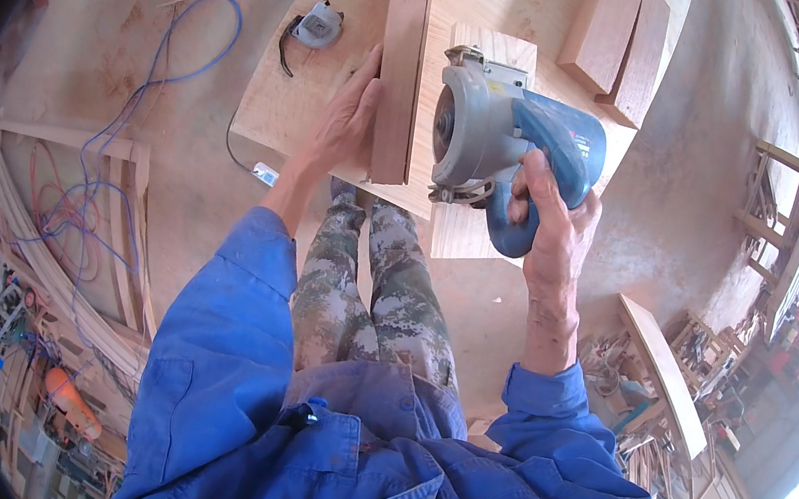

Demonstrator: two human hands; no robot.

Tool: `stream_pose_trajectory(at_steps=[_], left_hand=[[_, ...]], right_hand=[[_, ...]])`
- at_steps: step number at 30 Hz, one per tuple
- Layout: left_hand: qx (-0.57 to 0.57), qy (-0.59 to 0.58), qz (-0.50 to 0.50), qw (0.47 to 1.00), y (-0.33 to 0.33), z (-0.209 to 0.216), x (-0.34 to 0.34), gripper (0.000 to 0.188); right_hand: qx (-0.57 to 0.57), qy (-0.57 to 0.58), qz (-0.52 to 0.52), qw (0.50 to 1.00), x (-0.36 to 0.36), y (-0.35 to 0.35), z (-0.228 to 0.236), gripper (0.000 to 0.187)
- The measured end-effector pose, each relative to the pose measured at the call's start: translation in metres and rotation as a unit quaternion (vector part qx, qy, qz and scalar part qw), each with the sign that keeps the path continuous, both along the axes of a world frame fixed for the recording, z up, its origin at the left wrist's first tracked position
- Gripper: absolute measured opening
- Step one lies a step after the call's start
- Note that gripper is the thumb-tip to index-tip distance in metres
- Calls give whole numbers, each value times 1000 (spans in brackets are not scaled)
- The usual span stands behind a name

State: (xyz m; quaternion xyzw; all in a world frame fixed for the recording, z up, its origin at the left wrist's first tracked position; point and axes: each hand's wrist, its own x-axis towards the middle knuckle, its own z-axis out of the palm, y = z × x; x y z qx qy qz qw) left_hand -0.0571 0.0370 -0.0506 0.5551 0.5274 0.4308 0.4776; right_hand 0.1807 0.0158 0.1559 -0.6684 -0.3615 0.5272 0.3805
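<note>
My right hand (557, 215) is wrapped round the handle of a blue and grey circular saw (561, 135). The saw is over the pale wooden worktop, to the right of a long reddish wooden beam (401, 78). A pale wood piece (492, 42) lies partly under the saw, whose body hides what is beneath it. Against the beam's left side, my left hand (351, 107) rests with its fingers stretched along the wood. A grey tape measure (318, 25) with a black strap sits on the worktop (268, 96), left of that hand.
Two thick wood blocks (604, 34) lie at the worktop's far right. Blue cable (151, 86) trails across the floor at left, by a wooden frame (66, 135). At lower right a board (665, 375) leans over scrap wood. A small white device (266, 173) hangs at the near left edge.
</note>
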Motion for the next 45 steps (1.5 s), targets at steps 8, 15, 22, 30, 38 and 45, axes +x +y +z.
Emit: stream_pose_trajectory(at_steps=[8,15,22,30,38,45], left_hand=[[-12,-20,-18,1000,-1,-10,0,58],[-42,-32,-30,998,-2,-4,0,59],[-26,-38,-35,998,2,-11,-2,61],[-25,-19,-46,998,2,-10,-4,59],[-31,-16,-50,998,1,-22,-3,59],[-25,-32,-54,998,5,-22,-6,59]], right_hand=[[-10,-24,-3,1000,-2,-4,1,26],[-5,-24,-5,1000,-6,-1,-1,28],[1,-10,-6,1000,-12,7,-3,28],[-13,8,3,1000,-20,10,-7,28],[-23,9,-6,1000,-23,12,-7,29],[-14,-1,7,1000,-28,12,-11,29]])
